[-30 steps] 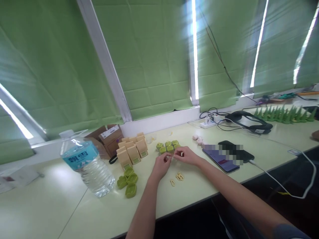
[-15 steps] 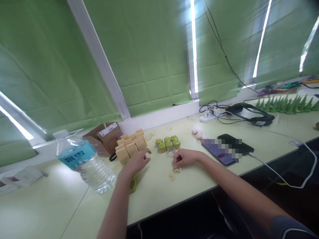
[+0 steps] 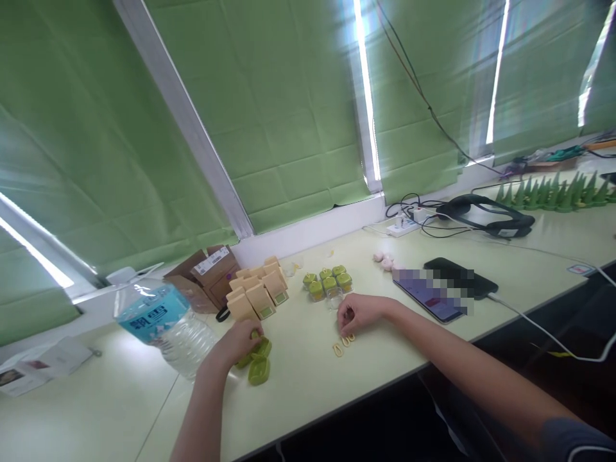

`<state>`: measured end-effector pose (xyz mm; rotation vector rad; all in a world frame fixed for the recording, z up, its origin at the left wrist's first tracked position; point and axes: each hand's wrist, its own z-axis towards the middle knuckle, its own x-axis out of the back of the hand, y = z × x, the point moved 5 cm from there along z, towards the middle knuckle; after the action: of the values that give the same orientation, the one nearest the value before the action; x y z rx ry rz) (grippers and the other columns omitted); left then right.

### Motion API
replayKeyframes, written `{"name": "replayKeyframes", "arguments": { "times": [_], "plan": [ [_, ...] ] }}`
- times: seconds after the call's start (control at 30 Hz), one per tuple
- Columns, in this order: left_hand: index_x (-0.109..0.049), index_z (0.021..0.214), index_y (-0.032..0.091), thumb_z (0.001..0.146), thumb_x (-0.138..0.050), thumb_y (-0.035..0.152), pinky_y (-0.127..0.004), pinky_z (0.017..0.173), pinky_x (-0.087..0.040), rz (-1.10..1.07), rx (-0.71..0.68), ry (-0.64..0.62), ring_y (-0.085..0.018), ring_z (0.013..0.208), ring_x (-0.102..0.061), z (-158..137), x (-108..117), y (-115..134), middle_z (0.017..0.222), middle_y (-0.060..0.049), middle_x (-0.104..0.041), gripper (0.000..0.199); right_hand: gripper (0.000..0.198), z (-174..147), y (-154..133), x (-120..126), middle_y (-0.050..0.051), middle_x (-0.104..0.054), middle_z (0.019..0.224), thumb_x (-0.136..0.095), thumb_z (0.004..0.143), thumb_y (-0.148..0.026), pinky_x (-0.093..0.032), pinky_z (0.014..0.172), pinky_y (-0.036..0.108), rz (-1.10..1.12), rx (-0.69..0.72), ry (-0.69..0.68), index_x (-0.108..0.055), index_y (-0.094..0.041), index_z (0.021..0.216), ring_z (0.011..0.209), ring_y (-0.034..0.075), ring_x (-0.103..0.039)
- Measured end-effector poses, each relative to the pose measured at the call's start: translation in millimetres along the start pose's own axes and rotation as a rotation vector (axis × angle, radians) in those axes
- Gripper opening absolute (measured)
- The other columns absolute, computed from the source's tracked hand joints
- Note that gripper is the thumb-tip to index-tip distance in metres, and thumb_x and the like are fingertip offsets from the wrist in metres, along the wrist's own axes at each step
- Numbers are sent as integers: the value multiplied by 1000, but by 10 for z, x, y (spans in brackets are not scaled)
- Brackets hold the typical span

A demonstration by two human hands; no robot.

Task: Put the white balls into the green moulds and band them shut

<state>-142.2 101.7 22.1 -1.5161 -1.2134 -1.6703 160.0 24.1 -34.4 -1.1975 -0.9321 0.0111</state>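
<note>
My left hand [image 3: 239, 340] is at the near left with its fingers curled onto a small green lid. More green lids [image 3: 258, 371] lie beside and under it, hollow side showing on one. My right hand [image 3: 359, 313] is in a pinch at the table, its fingertips on a small yellow loop. Other yellow loops [image 3: 338, 350] lie just below these fingertips. Behind the right hand stands a cluster of small clear cups with green lids [image 3: 329, 282]; a clear cup without a lid [image 3: 334, 296] is at its near side.
Folded tan card pieces [image 3: 260, 298] stand behind my left hand. A large water bottle [image 3: 163, 327] and an open cardboard box [image 3: 212, 276] are at left. To the right are pink pieces [image 3: 385, 260], two phones [image 3: 430, 298], a power strip [image 3: 403, 226] and a black headset [image 3: 486, 215].
My left hand has moved from beside the tan pieces down toward me and onto the green lids, its fingers closing. My right hand stays by the yellow loops, which now lie slightly rearranged.
</note>
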Motion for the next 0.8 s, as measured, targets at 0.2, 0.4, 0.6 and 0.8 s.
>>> {"name": "replayKeyframes", "arguments": {
  "times": [0.2,0.4,0.6,0.8],
  "plan": [
    [-66,78,19,79,-52,27,-27,68,-37,126,5,40,-19,76,-58,3,160,70,80,-4,-66,16,25,21,-24,110,2,-69,80,-69,79,-40,-40,57,20,2,30,219,-72,-16,86,66,10,-56],
    [-61,90,20,88,-47,40,-30,74,-42,-42,-203,333,-18,79,-59,-47,240,778,90,-5,-64,25,23,15,-38,193,3,-69,81,-63,84,-39,-45,52,21,102,23,432,-64,-16,85,61,12,-59],
    [-49,76,18,83,-56,42,-24,61,-44,-645,-302,200,-12,63,-55,402,-229,1310,68,1,-56,26,24,-52,-75,345,3,-66,85,-63,85,-39,-37,47,20,89,133,747,-64,-16,94,49,7,-49],
    [-46,80,17,73,-72,48,-31,69,-57,-1234,-189,192,-14,72,-64,603,-599,1322,78,-1,-61,41,26,-115,-91,433,5,-62,90,-61,87,-38,-32,45,20,52,211,925,-68,-18,101,47,4,-41]
  ]
}}
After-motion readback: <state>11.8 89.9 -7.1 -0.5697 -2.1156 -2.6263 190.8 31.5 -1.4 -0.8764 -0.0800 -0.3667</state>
